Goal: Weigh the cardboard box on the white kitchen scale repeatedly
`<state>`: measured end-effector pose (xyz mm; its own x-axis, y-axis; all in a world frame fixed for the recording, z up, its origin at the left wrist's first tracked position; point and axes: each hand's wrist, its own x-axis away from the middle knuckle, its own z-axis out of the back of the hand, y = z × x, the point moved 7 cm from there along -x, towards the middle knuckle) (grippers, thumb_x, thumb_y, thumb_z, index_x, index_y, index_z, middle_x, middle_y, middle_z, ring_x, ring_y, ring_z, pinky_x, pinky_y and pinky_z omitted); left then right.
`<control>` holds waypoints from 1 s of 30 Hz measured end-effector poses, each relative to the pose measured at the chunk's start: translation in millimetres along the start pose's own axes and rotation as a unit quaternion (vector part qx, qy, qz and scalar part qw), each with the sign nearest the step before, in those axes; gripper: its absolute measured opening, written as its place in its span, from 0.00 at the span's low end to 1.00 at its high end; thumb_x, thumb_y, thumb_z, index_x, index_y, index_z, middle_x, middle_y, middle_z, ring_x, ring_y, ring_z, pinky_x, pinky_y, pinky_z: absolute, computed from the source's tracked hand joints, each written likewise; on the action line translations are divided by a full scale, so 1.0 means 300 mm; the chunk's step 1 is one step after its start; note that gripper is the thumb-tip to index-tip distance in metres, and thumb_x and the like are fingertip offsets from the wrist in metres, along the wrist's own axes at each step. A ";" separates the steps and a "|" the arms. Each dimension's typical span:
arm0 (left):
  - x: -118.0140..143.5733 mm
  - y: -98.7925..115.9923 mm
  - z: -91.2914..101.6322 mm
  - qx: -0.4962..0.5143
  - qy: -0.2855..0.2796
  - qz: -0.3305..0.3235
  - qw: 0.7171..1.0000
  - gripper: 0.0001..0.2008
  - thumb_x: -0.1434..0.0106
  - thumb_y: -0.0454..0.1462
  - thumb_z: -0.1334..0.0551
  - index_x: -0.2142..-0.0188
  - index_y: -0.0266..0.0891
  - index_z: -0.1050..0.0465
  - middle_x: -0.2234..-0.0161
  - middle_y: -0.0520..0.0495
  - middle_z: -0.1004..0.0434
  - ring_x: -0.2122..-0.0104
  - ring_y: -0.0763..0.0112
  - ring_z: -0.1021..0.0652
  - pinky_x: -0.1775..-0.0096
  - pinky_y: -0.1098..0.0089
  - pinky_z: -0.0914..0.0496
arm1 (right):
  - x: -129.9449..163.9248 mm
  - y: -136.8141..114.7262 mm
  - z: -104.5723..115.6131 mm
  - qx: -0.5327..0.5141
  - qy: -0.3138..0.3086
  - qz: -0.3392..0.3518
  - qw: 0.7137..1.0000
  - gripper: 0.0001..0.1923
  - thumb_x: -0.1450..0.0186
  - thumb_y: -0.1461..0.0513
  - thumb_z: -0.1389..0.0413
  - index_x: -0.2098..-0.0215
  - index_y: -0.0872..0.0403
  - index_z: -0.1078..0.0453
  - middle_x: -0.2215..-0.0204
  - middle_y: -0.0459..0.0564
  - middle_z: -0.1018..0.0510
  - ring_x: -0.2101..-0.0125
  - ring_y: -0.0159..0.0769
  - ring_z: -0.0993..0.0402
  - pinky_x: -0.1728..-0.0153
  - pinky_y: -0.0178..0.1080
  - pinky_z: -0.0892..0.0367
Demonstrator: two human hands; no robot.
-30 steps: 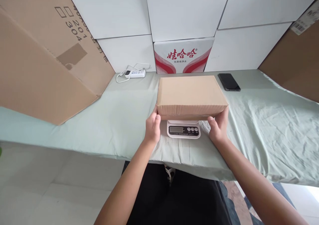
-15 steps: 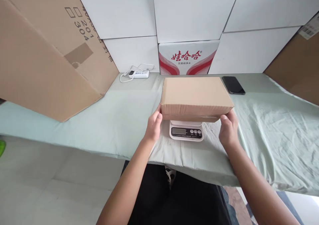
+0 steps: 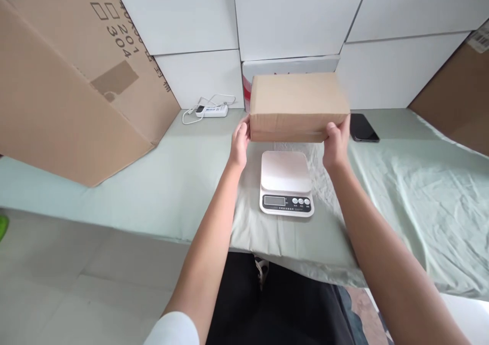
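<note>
Between my two hands is a closed brown cardboard box (image 3: 300,98), held up off the table beyond the kitchen scale. My left hand (image 3: 240,141) grips its left end, and my right hand (image 3: 336,142) its right end, with the thumb on the front face. Fingers under and behind the box are hidden. Below it, the white digital scale (image 3: 286,182) lies with its bare square platform in full sight. Its small display and round buttons face me.
A white power strip (image 3: 212,111) with a cord lies at the back left. A black phone (image 3: 364,127) is at the back right. Large cartons (image 3: 126,115) flank the green cloth-covered table (image 3: 198,182). A white carton with red print (image 3: 246,87) stands behind the box.
The cardboard box has risen off the scale and moved away from me, in both hands. The scale's platform has come into view, and the printed carton behind is now mostly covered.
</note>
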<state>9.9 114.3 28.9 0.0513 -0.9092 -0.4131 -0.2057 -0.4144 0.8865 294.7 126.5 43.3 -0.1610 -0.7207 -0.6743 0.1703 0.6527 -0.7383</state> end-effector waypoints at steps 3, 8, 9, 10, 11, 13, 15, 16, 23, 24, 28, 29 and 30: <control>0.000 -0.109 0.015 -0.006 0.019 0.047 0.999 0.39 0.29 0.69 0.42 0.33 0.49 0.23 0.28 0.40 0.21 0.22 0.46 0.30 0.24 0.49 0.33 | 0.024 0.125 0.005 0.026 -0.006 -0.012 1.000 0.45 0.37 0.29 0.45 0.28 0.35 0.33 0.28 0.50 0.25 0.23 0.58 0.34 0.18 0.68 0.44; 0.011 -0.186 0.024 0.001 0.042 0.100 0.994 0.35 0.27 0.66 0.41 0.35 0.46 0.22 0.31 0.39 0.18 0.24 0.47 0.26 0.26 0.50 0.31 | 0.055 0.197 0.020 0.052 -0.020 -0.037 0.998 0.50 0.36 0.28 0.47 0.23 0.38 0.38 0.25 0.52 0.28 0.22 0.59 0.35 0.18 0.68 0.44; 0.009 -0.200 0.025 0.003 0.045 0.112 0.993 0.35 0.26 0.65 0.41 0.35 0.45 0.22 0.31 0.39 0.18 0.24 0.47 0.26 0.26 0.51 0.30 | 0.055 0.202 0.020 0.056 -0.020 -0.043 0.997 0.51 0.37 0.27 0.47 0.23 0.39 0.38 0.25 0.53 0.29 0.22 0.60 0.36 0.18 0.68 0.45; 0.007 -0.213 0.027 0.005 0.049 0.122 0.991 0.35 0.26 0.65 0.41 0.36 0.44 0.22 0.31 0.38 0.18 0.25 0.48 0.25 0.26 0.51 0.30 | 0.054 0.205 0.018 0.062 -0.022 -0.048 0.997 0.52 0.37 0.27 0.47 0.23 0.40 0.38 0.25 0.53 0.29 0.21 0.60 0.37 0.17 0.68 0.46; 0.005 -0.224 0.028 0.006 0.053 0.129 0.990 0.34 0.25 0.64 0.41 0.36 0.44 0.22 0.31 0.38 0.18 0.25 0.48 0.25 0.26 0.52 0.30 | 0.052 0.206 0.014 0.067 -0.025 -0.052 0.996 0.51 0.37 0.27 0.47 0.24 0.40 0.37 0.24 0.54 0.29 0.20 0.60 0.39 0.17 0.68 0.48; 0.002 -0.239 0.031 0.007 0.058 0.135 0.989 0.33 0.25 0.63 0.42 0.37 0.44 0.22 0.32 0.39 0.17 0.24 0.49 0.26 0.26 0.53 0.31 | 0.051 0.205 0.008 0.074 -0.031 -0.058 0.995 0.49 0.37 0.28 0.47 0.26 0.41 0.34 0.24 0.54 0.29 0.19 0.60 0.41 0.16 0.68 0.50; 0.002 -0.247 0.031 0.006 0.059 0.137 0.989 0.32 0.24 0.63 0.42 0.38 0.44 0.22 0.31 0.39 0.17 0.24 0.49 0.26 0.25 0.53 0.32 | 0.050 0.208 0.004 0.075 -0.034 -0.069 0.994 0.46 0.37 0.29 0.46 0.30 0.41 0.32 0.25 0.53 0.28 0.20 0.60 0.41 0.16 0.68 0.50; 0.003 -0.248 0.031 0.005 0.059 0.138 0.989 0.31 0.24 0.63 0.42 0.39 0.44 0.22 0.31 0.38 0.18 0.23 0.49 0.27 0.25 0.53 0.32 | 0.050 0.210 0.003 0.073 -0.034 -0.075 0.994 0.44 0.38 0.30 0.45 0.31 0.41 0.31 0.26 0.53 0.27 0.20 0.59 0.40 0.16 0.68 0.50; 0.005 -0.250 0.036 -0.007 0.064 0.114 0.991 0.30 0.24 0.63 0.41 0.43 0.44 0.20 0.32 0.39 0.17 0.24 0.49 0.26 0.25 0.53 0.32 | 0.040 0.239 -0.001 0.079 -0.041 -0.087 0.992 0.42 0.37 0.31 0.45 0.33 0.41 0.31 0.30 0.55 0.24 0.23 0.59 0.36 0.17 0.67 0.47; 0.006 -0.252 0.038 -0.013 0.068 0.113 0.991 0.31 0.25 0.64 0.41 0.43 0.44 0.20 0.32 0.40 0.17 0.24 0.49 0.27 0.25 0.54 0.32 | 0.038 0.249 -0.001 0.079 -0.043 -0.095 0.991 0.42 0.38 0.31 0.45 0.33 0.40 0.31 0.30 0.54 0.23 0.24 0.60 0.35 0.17 0.67 0.46; 0.008 -0.256 0.043 -0.028 0.078 0.111 0.990 0.32 0.26 0.66 0.40 0.43 0.46 0.21 0.32 0.41 0.17 0.24 0.49 0.26 0.25 0.54 0.32 | 0.029 0.293 0.008 0.079 -0.031 -0.114 0.990 0.40 0.37 0.32 0.44 0.35 0.40 0.32 0.32 0.55 0.22 0.25 0.60 0.32 0.19 0.69 0.43; 0.008 -0.255 0.042 -0.029 0.077 0.108 0.991 0.32 0.26 0.66 0.40 0.42 0.46 0.21 0.32 0.41 0.17 0.24 0.49 0.26 0.26 0.54 0.32 | 0.027 0.303 0.010 0.083 -0.030 -0.115 0.989 0.40 0.37 0.32 0.44 0.35 0.40 0.32 0.32 0.55 0.22 0.25 0.60 0.32 0.19 0.69 0.42; 0.008 -0.255 0.041 -0.029 0.075 0.106 0.991 0.32 0.26 0.66 0.40 0.42 0.46 0.21 0.32 0.41 0.17 0.24 0.50 0.26 0.26 0.54 0.32 | 0.025 0.313 0.011 0.086 -0.031 -0.115 0.989 0.41 0.37 0.32 0.45 0.34 0.41 0.32 0.32 0.56 0.22 0.25 0.61 0.33 0.19 0.69 0.42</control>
<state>13.9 144.4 -42.5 0.1582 -0.9701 -0.1840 -0.1704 -0.2104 0.9626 312.8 181.6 -31.1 -0.1557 -0.8615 -0.4832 0.3008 0.4246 -0.8540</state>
